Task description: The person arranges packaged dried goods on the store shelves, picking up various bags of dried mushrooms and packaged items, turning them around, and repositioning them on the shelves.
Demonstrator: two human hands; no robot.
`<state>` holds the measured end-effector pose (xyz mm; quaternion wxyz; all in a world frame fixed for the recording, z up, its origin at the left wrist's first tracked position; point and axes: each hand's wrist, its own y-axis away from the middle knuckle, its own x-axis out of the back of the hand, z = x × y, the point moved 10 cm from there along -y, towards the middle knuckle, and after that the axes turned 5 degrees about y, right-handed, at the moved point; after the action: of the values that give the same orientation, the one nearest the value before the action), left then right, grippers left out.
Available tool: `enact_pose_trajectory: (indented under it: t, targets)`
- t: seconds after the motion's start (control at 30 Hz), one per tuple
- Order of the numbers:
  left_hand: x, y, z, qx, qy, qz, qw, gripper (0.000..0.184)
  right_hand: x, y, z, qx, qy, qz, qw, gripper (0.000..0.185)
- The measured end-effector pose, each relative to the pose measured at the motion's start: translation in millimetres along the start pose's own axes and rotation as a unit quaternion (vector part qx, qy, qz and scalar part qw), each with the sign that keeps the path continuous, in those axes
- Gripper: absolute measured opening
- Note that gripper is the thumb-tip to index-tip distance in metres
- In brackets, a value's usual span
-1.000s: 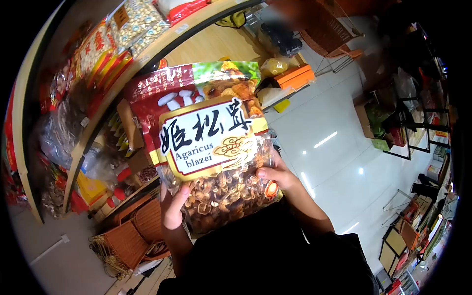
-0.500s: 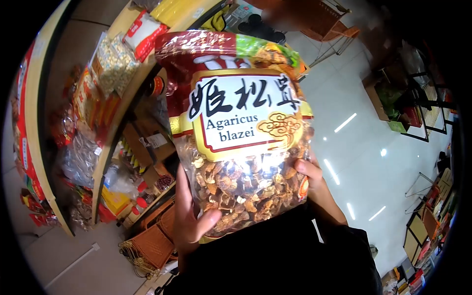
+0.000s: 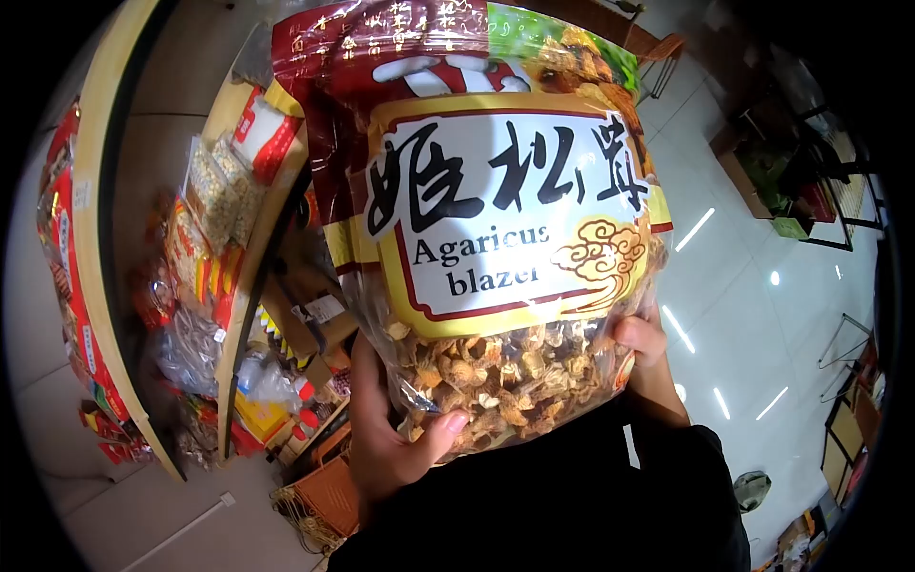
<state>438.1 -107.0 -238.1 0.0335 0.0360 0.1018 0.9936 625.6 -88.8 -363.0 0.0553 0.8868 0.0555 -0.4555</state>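
Observation:
A large bag of dried mushrooms (image 3: 505, 229) fills the middle of the head view. Its label reads "Agaricus blazei" below large dark characters, and brown dried pieces show through the clear lower part. My left hand (image 3: 391, 434) grips the lower left edge, thumb across the front. On the lower right side my right hand (image 3: 648, 348) holds the bag with its thumb on the front. The other fingers of both hands are hidden behind it. The bag is upright, leaning slightly, with its printed front facing me.
Wooden shelves (image 3: 100, 238) on the left carry packaged goods, including a red and white bag (image 3: 262, 133). A woven basket (image 3: 329, 486) stands below them. Pale tiled floor (image 3: 724, 315) lies to the right, with a cardboard box (image 3: 748, 176) and a dark metal rack (image 3: 839, 191) beyond.
The mushroom bag has come closer and appears larger, its top now near the upper edge of the view. Both hands keep their hold. The background has shifted slightly.

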Motion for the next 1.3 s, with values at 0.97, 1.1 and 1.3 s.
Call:
enact_pose_trajectory:
  t: [0.97, 1.1, 1.3]
  targets:
    - [-4, -21, -13, -0.017, -0.009, 0.037, 0.999, 0.072, 20, -11, -6, -0.081, 0.064, -0.007, 0.995, 0.089]
    - [2, -23, -16, -0.026, 0.018, 0.050, 0.998, 0.071, 17, -12, -3, -0.079, 0.091, -0.013, 0.993, 0.087]
    - [12, -21, -24, -0.001, 0.025, 0.063, 0.998, 0.072, 15, -13, 6, -0.107, 0.095, -0.013, 0.990, 0.088]
